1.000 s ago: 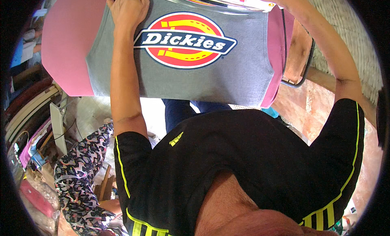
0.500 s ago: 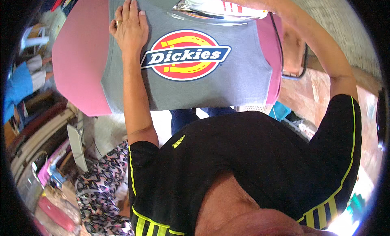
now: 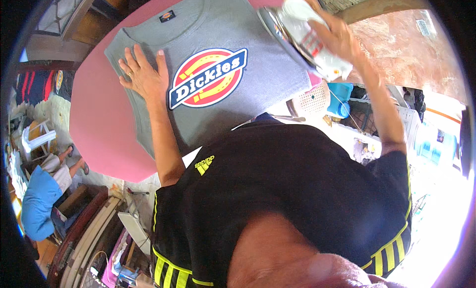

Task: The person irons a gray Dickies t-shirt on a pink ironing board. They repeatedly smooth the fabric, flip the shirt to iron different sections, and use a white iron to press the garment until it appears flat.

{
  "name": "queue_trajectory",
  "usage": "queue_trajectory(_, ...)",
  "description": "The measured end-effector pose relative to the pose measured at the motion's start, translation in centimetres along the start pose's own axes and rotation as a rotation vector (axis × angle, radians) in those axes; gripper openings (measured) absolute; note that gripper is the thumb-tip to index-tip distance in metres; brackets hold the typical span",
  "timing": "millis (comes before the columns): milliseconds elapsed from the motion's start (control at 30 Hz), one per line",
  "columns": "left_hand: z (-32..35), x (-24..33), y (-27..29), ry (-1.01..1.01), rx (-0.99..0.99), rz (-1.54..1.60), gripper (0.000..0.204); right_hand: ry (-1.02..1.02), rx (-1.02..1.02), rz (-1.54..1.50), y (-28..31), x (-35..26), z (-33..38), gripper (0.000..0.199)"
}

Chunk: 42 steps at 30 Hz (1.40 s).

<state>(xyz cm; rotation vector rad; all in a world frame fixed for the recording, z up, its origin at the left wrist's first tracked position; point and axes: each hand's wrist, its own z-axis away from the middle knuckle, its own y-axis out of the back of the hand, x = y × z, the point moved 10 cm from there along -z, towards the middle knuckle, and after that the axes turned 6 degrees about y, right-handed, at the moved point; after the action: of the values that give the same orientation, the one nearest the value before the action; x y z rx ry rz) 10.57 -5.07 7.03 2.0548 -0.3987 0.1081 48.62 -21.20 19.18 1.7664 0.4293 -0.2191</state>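
Note:
A grey sleeveless shirt (image 3: 267, 69) is spread over a pink padded ironing board (image 3: 101, 119). Its neckline, with a dark label (image 3: 167, 16), points away from me. On its middle is a red, yellow and blue printed emblem (image 3: 233, 72). My left hand (image 3: 146, 79) rests flat on the cloth left of the emblem, fingers spread. At the shirt's right side, my right hand (image 3: 337, 37) is wrapped round the handle of a white clothes iron (image 3: 296, 12). The iron is tilted, its shiny soleplate edge toward the shirt; whether it touches the cloth, I cannot tell.
A perforated pale seat (image 3: 313, 102) and a blue plastic container (image 3: 340, 102) stand below the board's right side. Left, a person in a blue top (image 3: 38, 203) bends near a white stool (image 3: 39, 139). Long stacked panels (image 3: 84, 238) lie at lower left.
The iron has gone from flat above the emblem to tilted at the shirt's right side. My left fingers have spread wider. The whole view has turned, and more of the neckline shows.

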Motion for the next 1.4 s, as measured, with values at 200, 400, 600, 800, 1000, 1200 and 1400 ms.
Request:
queue_trajectory(200, 0.5, 2.2, -1.9, -0.207, -0.193, 0.054, 0.068, -0.439, 0.086, -0.185, -4.0, -2.0, 9.7, 0.036)
queue_trajectory(400, 0.4, 2.1, -2.0, -0.203, -0.219, -0.015, 0.067, -0.352, 0.238, -0.141, -4.6, -1.9, 6.8, 0.024)
queue_trajectory(600, 0.7, 0.9, -0.2, -0.217, -0.170, 0.182, 0.078, -0.314, 0.282, -0.173, -5.0, -2.5, 7.1, 0.021)
queue_trajectory(800, 6.0, -5.3, 2.5, -0.001, -0.216, -0.090, 0.076, -0.278, 0.189, -0.062, -4.4, -0.6, 7.8, 0.020)
queue_trajectory(1000, 11.5, -10.3, 7.4, 0.222, -0.244, -0.221, 0.064, -0.361, 0.130, -0.202, -3.4, 7.0, 8.9, 0.032)
queue_trajectory(1200, 16.9, -12.9, 11.5, 0.344, 0.026, -0.127, 0.049, -0.545, -0.015, -0.210, 1.0, 12.8, 4.2, 0.044)
queue_trajectory(1400, 18.4, -12.6, 11.6, 0.381, 0.188, 0.082, 0.032, -0.504, 0.024, -0.072, 1.6, 22.4, 0.1, 0.060)
